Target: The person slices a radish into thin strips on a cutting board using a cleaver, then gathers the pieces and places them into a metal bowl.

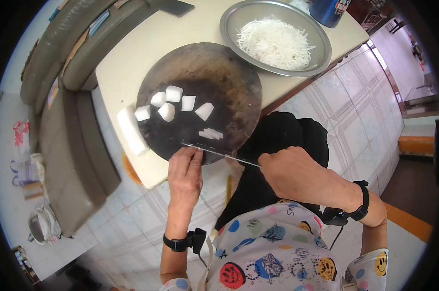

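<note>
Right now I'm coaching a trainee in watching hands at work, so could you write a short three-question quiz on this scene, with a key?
1. Which hand grips the long, metal-bladed knife?
2. True or false: the heap of fine white shreds lies on the round, dark chopping board.
3. How many blocky white chunks lie on the board: a) three, b) six, c) nine?

Key:
1. The right hand.
2. False; it lies in the wide, silver-grey metal bowl.
3. b.

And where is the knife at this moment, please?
In the head view, the knife is in the right hand, over the round board's near edge, its free end beside the left hand.
</note>
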{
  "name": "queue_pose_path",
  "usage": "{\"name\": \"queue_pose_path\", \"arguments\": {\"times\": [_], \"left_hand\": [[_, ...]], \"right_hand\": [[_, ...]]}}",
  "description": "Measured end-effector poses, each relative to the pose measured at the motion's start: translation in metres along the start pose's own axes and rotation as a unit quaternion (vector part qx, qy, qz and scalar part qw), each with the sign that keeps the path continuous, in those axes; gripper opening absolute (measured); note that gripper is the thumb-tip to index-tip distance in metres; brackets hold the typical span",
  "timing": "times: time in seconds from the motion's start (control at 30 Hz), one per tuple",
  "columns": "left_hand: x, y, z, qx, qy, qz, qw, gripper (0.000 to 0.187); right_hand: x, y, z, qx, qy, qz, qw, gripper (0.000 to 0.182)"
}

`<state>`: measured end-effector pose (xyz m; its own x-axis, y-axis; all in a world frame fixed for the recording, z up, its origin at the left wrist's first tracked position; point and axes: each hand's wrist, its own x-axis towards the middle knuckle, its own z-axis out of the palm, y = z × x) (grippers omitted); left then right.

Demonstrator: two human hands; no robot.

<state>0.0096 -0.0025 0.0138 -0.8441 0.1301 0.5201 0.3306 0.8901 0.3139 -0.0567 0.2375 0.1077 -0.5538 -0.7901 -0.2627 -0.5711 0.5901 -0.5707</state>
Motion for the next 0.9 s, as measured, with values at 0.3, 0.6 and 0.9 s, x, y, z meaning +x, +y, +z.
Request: {"name": "queue_pose_path", "arguments": {"times": [0.3,0.6,0.9], "left_hand": [[-0.003,-0.003,0.000,-0.001,-0.021,-0.001,1.000,0.023],[-0.005,-0.003,-0.001,-0.015,-0.040,-0.011,0.999,0.024],[-0.005,-0.002,-0.001,-0.015,-0.035,-0.016,0.999,0.027]], "right_hand": [[-0.002,-0.004,-0.002,-0.014,0.007,-0.002,1.000,0.013],[-0.005,-0.010,0.001,-0.093,-0.008,-0.025,0.995,0.019],[-0.004,-0.012,0.006,-0.110,-0.016,-0.054,0.992,0.029]]}}
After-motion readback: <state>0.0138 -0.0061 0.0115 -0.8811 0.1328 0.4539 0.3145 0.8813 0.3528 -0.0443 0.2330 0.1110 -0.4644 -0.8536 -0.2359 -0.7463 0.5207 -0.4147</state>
